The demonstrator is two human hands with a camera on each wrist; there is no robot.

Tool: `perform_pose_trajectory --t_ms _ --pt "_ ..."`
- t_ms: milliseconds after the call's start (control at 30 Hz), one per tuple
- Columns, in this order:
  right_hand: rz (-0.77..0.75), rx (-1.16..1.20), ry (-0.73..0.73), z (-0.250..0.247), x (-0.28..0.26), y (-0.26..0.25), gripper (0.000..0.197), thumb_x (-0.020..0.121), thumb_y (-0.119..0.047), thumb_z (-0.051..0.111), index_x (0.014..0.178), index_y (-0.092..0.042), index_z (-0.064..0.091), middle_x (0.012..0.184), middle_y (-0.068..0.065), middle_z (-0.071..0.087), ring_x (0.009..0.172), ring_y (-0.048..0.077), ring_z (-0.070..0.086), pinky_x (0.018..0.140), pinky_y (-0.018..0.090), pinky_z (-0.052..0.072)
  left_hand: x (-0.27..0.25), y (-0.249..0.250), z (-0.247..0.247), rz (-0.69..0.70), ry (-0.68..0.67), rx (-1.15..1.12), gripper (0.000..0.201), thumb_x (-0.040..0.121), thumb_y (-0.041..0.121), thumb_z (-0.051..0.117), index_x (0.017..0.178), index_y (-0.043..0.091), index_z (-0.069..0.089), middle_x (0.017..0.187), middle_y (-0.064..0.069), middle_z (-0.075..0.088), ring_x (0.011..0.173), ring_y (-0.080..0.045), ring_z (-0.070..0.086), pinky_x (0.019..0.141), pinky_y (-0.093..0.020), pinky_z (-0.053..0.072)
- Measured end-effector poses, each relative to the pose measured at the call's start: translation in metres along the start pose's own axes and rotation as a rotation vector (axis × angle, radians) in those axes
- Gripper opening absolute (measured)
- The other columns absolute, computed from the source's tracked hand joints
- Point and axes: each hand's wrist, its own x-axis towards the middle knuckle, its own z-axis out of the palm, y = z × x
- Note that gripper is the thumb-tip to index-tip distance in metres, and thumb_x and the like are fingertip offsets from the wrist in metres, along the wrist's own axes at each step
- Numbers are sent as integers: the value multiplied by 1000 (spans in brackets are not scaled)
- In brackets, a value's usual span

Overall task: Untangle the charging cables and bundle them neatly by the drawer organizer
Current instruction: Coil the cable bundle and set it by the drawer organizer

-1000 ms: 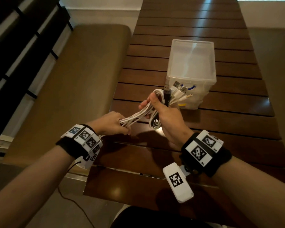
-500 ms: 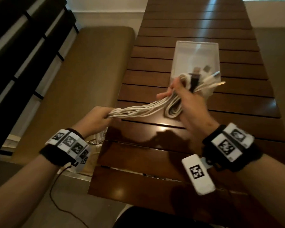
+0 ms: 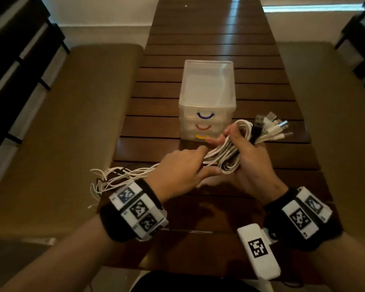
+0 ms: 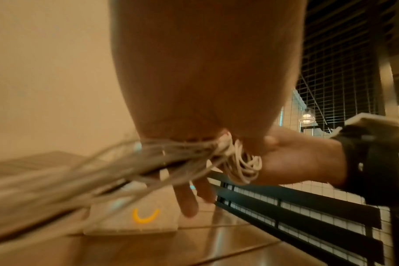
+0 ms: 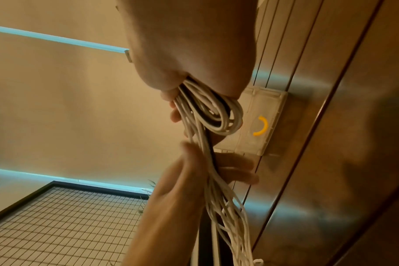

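Observation:
A translucent drawer organizer (image 3: 207, 91) with blue, orange and yellow handles stands mid-table; its yellow handle also shows in the wrist views (image 4: 145, 216) (image 5: 261, 126). Just in front of it, my right hand (image 3: 246, 153) grips a looped bundle of white charging cables (image 3: 223, 157) with one black cable in it. Its plugs (image 3: 270, 126) fan out to the right. My left hand (image 3: 188, 167) holds the straight strands next to the loop, thumb on one side and fingers on the other (image 5: 237, 171). Loose cable tails (image 3: 114, 178) trail left past my wrist.
The dark slatted wooden table (image 3: 198, 49) runs away from me. Padded brown benches (image 3: 72, 123) (image 3: 335, 123) flank it on both sides. A white tagged block (image 3: 259, 252) hangs by my right wrist. Dark slatted furniture (image 3: 13, 60) lines the left wall.
My left hand has slid right along the strands and now sits close against the right hand. The stretched cables have gone slack, and their tails now trail behind my left wrist.

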Motion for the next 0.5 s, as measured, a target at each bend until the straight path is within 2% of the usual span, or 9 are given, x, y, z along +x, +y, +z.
perform_pose_trajectory --t_ms 33,100,200,267,333,433,500 --pt "-15 -14 8 -4 -2 0 20 92 -28 59 79 -14 67 76 8 69 101 33 71 98 58 50 5 5 5 -16 42 56 51 90 68 35 107 22 50 103 -3 68 92 -29 64 66 -37 42" --pt "-46 -55 18 -11 -6 3 18 92 -28 58 88 -11 63 82 13 71 103 34 70 98 55 51 9 11 9 -4 64 106 42 96 60 34 98 22 50 95 -4 68 85 -31 63 61 -36 35" --pt "-50 -119 26 -17 -10 7 22 96 -27 54 98 -6 62 98 18 74 103 32 70 95 52 54 6 13 14 39 52 83 37 100 52 31 96 20 49 91 -4 66 81 -30 62 60 -36 35" --pt "-12 -131 -15 -19 -12 5 31 98 -29 50 113 -6 62 111 14 73 107 29 70 90 49 57 1 11 15 64 73 93 38 100 51 29 97 19 49 90 -2 65 80 -28 60 60 -36 35" --pt "58 -128 -95 -20 -14 3 38 97 -33 47 126 -12 58 120 7 71 110 25 69 84 45 60 -2 11 14 101 69 120 39 101 51 29 103 18 50 95 -1 65 82 -27 61 60 -35 36" --pt "85 -173 -152 -22 -13 5 40 92 -39 48 124 -17 58 118 5 72 106 27 70 87 43 58 0 14 8 121 -27 125 35 102 47 29 105 19 49 99 -1 62 85 -23 60 63 -32 31" --pt "67 -189 -127 -20 -13 8 34 87 -40 56 109 -17 67 102 8 75 101 31 70 89 45 54 2 16 5 141 -66 128 32 102 47 28 98 21 47 91 2 56 83 -20 59 62 -29 29"
